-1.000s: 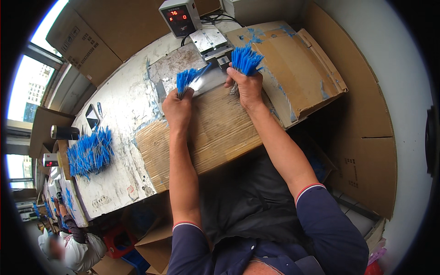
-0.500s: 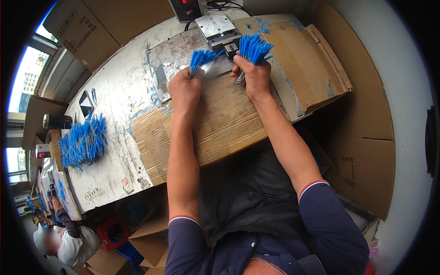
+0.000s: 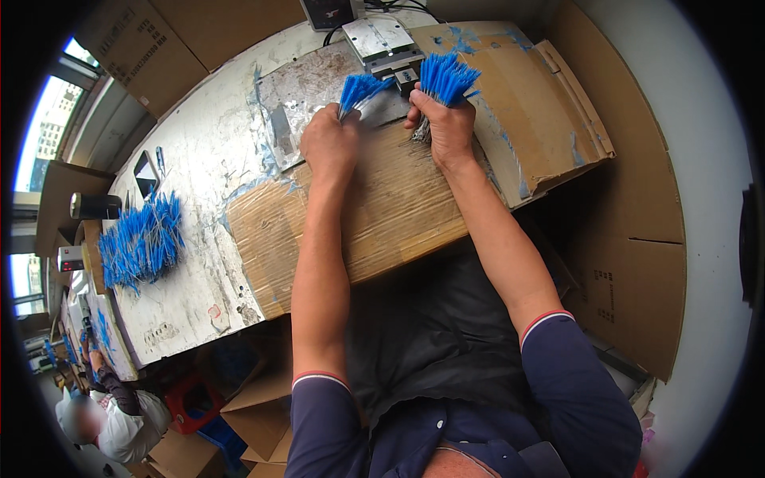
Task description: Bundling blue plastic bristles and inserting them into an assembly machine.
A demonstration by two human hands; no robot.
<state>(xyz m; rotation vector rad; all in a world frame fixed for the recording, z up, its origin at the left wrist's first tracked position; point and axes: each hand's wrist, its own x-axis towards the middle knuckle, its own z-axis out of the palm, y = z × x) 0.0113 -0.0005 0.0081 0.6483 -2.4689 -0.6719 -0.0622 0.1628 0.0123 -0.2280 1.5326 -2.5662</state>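
Note:
My left hand (image 3: 331,145) is closed round a small bundle of thin blue-sleeved wires (image 3: 358,92), whose blue ends fan out above the fist. One of them leans right, its tip close to the dark front of a metal fixture (image 3: 406,79); whether it touches I cannot tell. A thicker bundle of blue-sleeved wires (image 3: 446,78) stands up out of my right hand (image 3: 449,131), blue ends on top. Its bare silvery ends hang below the fingers, over the cardboard sheet (image 3: 382,215). Both hands are at the far side of that sheet, just before the fixture.
A big pile of blue-sleeved wires (image 3: 142,241) lies on the white table (image 3: 203,279) at left, near a phone (image 3: 147,174) and a black cylinder (image 3: 94,206). A cardboard box (image 3: 542,111) stands right of the fixture. A co-worker (image 3: 119,422) sits at the lower left.
My left hand with its bundle has shifted a little right and away from me, toward the fixture. My right hand has barely moved. The red light on the box at the back no longer shows.

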